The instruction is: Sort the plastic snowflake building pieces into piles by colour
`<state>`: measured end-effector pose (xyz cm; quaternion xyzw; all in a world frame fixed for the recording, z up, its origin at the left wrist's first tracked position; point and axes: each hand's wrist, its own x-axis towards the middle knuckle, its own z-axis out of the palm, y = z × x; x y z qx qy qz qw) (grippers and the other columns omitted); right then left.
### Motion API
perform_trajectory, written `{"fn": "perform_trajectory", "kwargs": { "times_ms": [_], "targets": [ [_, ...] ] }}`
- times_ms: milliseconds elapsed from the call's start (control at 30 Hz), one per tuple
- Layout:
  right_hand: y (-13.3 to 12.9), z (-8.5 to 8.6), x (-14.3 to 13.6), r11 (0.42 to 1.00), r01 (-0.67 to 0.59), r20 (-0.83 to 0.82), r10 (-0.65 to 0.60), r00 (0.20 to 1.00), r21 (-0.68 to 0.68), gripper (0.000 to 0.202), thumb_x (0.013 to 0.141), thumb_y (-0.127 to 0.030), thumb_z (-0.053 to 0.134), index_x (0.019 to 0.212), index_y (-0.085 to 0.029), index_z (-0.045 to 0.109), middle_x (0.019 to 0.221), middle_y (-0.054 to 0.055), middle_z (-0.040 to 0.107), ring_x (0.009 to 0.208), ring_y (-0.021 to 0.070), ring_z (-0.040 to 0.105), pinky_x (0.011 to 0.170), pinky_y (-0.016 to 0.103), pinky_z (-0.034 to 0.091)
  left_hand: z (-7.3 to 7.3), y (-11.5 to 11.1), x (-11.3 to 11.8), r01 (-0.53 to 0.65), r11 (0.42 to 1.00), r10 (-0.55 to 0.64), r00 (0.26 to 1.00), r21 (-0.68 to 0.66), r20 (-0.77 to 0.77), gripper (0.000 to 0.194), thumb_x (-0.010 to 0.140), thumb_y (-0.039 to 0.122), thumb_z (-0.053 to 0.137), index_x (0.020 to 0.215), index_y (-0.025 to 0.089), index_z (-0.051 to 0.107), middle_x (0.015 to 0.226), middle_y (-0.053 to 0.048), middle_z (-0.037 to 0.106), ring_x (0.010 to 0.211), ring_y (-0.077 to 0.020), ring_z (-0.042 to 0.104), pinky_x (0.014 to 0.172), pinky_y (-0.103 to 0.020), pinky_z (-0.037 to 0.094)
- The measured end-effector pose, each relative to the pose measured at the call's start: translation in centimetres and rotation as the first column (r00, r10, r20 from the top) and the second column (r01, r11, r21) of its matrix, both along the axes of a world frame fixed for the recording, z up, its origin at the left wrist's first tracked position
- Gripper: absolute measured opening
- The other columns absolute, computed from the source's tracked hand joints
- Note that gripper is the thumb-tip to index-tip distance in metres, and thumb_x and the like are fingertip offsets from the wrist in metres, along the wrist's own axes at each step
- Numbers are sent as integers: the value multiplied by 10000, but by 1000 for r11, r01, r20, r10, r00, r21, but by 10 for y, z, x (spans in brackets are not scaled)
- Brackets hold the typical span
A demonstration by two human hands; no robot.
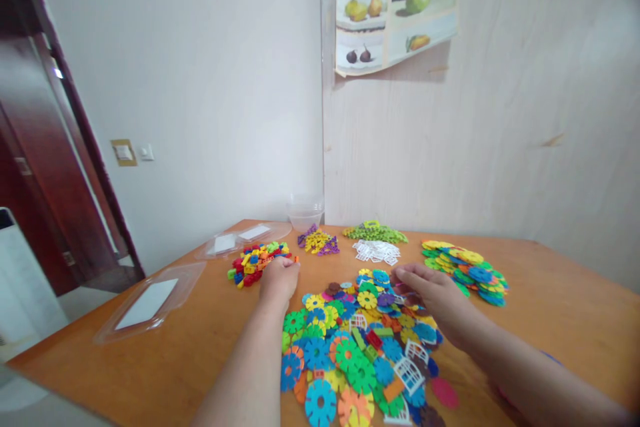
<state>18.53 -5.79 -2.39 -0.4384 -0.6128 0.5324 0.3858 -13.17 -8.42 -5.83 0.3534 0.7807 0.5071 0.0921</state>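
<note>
My left hand (278,278) is closed, with a small orange building brick (297,259) showing at its fingertips. It is beside the heap of small red, yellow, blue and green bricks (251,264). Over the far right side of a large mixed pile (345,347) reaches my right hand (434,290), its fingers apart and partly bent. No piece is visible in it, though some fingers are hidden. Notched plastic discs, a red brick (373,339), green bricks and white window frames (409,374) lie mixed in the pile.
Farther back lie purple and yellow pieces (319,242), light green pieces (375,233) and white frames (376,252). Sorted discs (467,269) are heaped at right. Clear plastic lids (150,303) lie at left; clear tubs (305,212) stand by the wall.
</note>
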Motion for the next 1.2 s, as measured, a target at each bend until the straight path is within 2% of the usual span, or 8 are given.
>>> {"fn": "perform_trajectory", "kwargs": {
  "times_ms": [167,267,433,567,767,933,1067,1200],
  "targets": [
    [8,-7,4,1000,5,26,-5,1000,11,382,835,-559,603,882,-183,652,785,30,670,605,107,528,536,229,381,1,-2,-13,-131,991,131,990,1,44,161,673,218,625,823,179,665,777,-74,706,764,-244,656,591,-290,407],
    [12,-9,7,999,4,-1,-4,1000,34,374,835,-544,610,872,-175,657,794,49,682,620,118,546,534,234,389,2,-2,-15,-156,988,154,985,20,73,206,670,186,598,867,167,656,817,-86,716,771,-235,668,599,-285,434],
    [17,-11,12,999,25,-32,-24,999,43,366,834,-543,614,843,-179,649,798,60,700,630,130,565,524,235,396,5,-2,-7,-26,999,24,997,28,76,197,717,192,540,860,177,673,795,-67,734,720,-203,673,619,-276,459],
    [18,-12,12,998,52,-37,-51,998,40,348,825,-536,623,833,-189,643,795,57,706,641,139,581,515,232,400,7,-4,2,89,996,-88,995,-6,47,151,693,166,550,760,181,685,798,-59,745,762,-202,677,656,-269,462],
    [15,-10,10,995,55,20,-57,998,78,333,834,-508,602,851,-182,667,797,58,699,652,140,584,524,236,414,6,-6,2,78,996,-78,997,-50,-8,163,735,207,542,780,186,698,833,-62,747,829,-231,674,679,-285,451],
    [14,-7,9,993,58,32,-62,998,105,329,826,-494,601,831,-172,664,750,46,684,640,133,570,545,233,424,3,-4,0,51,997,-53,998,-51,-39,209,773,249,537,889,188,700,937,-77,749,902,-240,676,715,-288,454],
    [17,-9,8,989,26,145,-48,988,146,300,832,-471,577,840,-182,655,686,1,623,574,117,521,486,216,371,5,-3,4,97,994,-100,992,-45,-77,197,801,293,541,849,196,706,920,-75,748,905,-242,673,756,-300,458],
    [19,-17,8,942,-118,362,-4,932,314,219,829,-383,572,820,-185,665,662,-12,601,600,128,528,526,225,376,12,-4,18,204,978,-207,968,-34,-139,214,820,316,535,849,197,711,895,-60,749,876,-230,675,759,-300,468]
  ]
}}
